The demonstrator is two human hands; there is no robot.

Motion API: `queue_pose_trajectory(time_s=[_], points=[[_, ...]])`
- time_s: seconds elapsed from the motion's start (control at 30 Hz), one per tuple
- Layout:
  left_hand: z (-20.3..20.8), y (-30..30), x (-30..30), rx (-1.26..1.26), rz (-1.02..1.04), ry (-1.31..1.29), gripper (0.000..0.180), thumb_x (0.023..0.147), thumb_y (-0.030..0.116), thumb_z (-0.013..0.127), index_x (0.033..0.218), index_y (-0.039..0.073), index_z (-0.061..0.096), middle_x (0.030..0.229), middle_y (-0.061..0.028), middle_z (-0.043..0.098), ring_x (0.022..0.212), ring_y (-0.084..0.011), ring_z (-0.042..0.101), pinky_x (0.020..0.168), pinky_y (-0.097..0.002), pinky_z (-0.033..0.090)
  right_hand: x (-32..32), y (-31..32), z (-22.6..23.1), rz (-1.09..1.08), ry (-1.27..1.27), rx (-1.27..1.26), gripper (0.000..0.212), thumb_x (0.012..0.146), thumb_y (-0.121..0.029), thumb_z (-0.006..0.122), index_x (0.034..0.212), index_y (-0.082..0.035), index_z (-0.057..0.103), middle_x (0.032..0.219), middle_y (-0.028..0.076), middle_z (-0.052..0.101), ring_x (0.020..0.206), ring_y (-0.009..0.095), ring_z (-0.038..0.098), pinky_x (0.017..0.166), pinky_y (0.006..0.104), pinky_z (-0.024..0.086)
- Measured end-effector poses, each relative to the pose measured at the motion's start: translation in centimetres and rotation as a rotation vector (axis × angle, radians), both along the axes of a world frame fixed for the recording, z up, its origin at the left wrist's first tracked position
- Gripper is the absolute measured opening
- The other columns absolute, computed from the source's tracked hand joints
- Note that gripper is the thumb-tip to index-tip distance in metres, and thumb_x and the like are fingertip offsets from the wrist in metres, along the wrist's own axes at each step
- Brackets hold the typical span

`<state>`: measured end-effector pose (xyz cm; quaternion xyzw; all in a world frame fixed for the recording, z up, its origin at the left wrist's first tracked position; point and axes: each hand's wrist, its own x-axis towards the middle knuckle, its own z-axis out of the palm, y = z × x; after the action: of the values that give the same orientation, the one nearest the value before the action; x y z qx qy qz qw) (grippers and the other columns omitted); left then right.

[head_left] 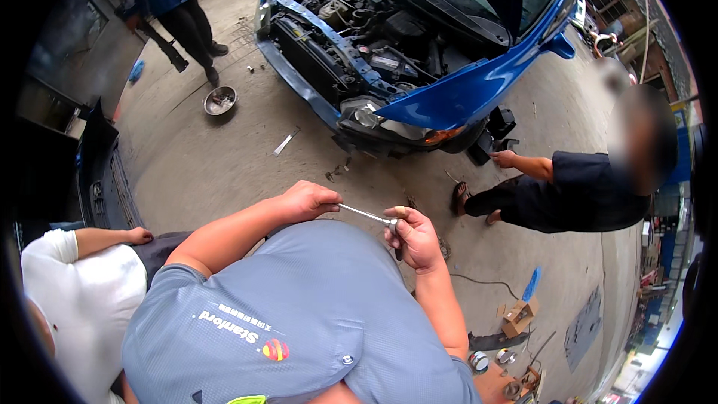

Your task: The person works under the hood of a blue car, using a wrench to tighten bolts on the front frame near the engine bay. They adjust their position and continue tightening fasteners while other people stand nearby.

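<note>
In front of my chest, both hands hold what looks like a ratchet wrench (364,213) with a long thin metal shaft. My left hand (307,202) pinches the shaft's far left end between thumb and fingers. My right hand (415,242) is closed around the round head at the other end, and a dark handle part shows below the fingers. A tan bandage wraps one right fingertip. Beyond my hands stands a blue car (464,93) with its hood up, its front bumper off and the engine bay (359,22) exposed.
A metal bowl (220,101) with small parts and a flat metal strip (286,142) lie on the floor. One person (176,0) stands far left, another (591,187) right, a third (90,284) close left. Lower right are a cardboard box (519,317) and cans (479,360).
</note>
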<state>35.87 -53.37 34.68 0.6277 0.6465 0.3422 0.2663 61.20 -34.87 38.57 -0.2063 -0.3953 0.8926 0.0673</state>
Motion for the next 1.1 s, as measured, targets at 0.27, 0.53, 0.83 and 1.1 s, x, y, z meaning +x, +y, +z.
queue_pose_trajectory(time_s=[0.27,0.53,0.83,1.1], points=[[-1.4,-1.5,-2.1,-0.158,0.118,0.074,0.013,0.095,0.022,0.069,0.096,0.009,0.067,0.083,-0.016,0.066,0.075,-0.0347,0.064,0.067,-0.0428,0.052,2.3,0.4,0.7,-0.24,0.161,-0.011,0.026,0.1,-0.017,0.065,0.12,0.001,0.064,0.086,0.012,0.066,0.069,0.016,0.057,0.061,0.0267,0.046],[-15.6,-12.9,-8.2,-0.517,0.953,-0.377,0.036,0.096,0.033,0.06,0.085,-0.001,0.064,0.065,-0.0108,0.057,0.057,-0.024,0.059,0.055,-0.04,0.048,3.6,3.5,0.6,-0.306,-0.11,-0.023,0.025,0.106,-0.016,0.053,0.123,0.0,0.061,0.09,0.011,0.066,0.07,0.016,0.057,0.063,0.0283,0.046],[-26.5,-21.9,-10.8,-0.934,1.253,-0.57,0.034,0.093,0.027,0.053,0.084,0.0,0.069,0.075,-0.0176,0.066,0.064,-0.033,0.062,0.057,-0.0454,0.048,2.0,0.1,-7.8,-0.275,-0.528,-0.136,0.024,0.103,-0.015,0.054,0.123,-0.003,0.059,0.092,0.008,0.064,0.073,0.018,0.058,0.063,0.0321,0.047],[-31.2,-24.7,-18.5,-1.065,0.919,0.043,0.032,0.092,0.021,0.053,0.103,-0.002,0.073,0.117,-0.0275,0.068,0.112,-0.0431,0.065,0.095,-0.0497,0.053,-0.7,-0.8,-11.4,-0.292,-0.762,-0.112,0.021,0.101,-0.015,0.057,0.118,-0.003,0.06,0.089,0.009,0.064,0.072,0.019,0.06,0.062,0.0318,0.048]])
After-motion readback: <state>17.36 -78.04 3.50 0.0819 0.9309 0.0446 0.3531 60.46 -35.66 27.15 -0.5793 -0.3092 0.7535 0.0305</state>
